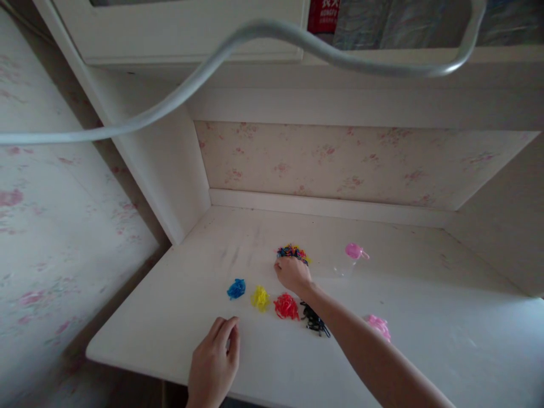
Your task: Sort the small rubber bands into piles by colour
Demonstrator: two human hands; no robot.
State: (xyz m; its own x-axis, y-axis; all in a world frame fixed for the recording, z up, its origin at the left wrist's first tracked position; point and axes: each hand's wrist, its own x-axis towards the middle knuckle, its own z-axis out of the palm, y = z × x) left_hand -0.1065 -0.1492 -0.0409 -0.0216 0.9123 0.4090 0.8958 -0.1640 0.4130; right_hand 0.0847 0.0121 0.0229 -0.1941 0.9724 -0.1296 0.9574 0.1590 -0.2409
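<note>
My right hand [294,274] reaches to the near edge of a mixed pile of small coloured rubber bands [292,252]. Its fingers are closed and point down, hiding whatever they may hold. My left hand [215,360] is low over the table's front, its fingers curled towards the thumb with nothing visible in them. Between the hands are separate piles of blue bands [236,289], yellow bands [260,298] and red bands [287,306]. Black bands [313,320] lie partly under my right forearm. Beyond that forearm sits a pink pile [379,326], partly covered.
Behind the piles, a clear container [344,268] stands by a pink round piece [353,250] on the white table [429,272]. Cabinet sides enclose the table's back. A pale cable [272,29] crosses the view overhead, in front of a white cupboard [191,34].
</note>
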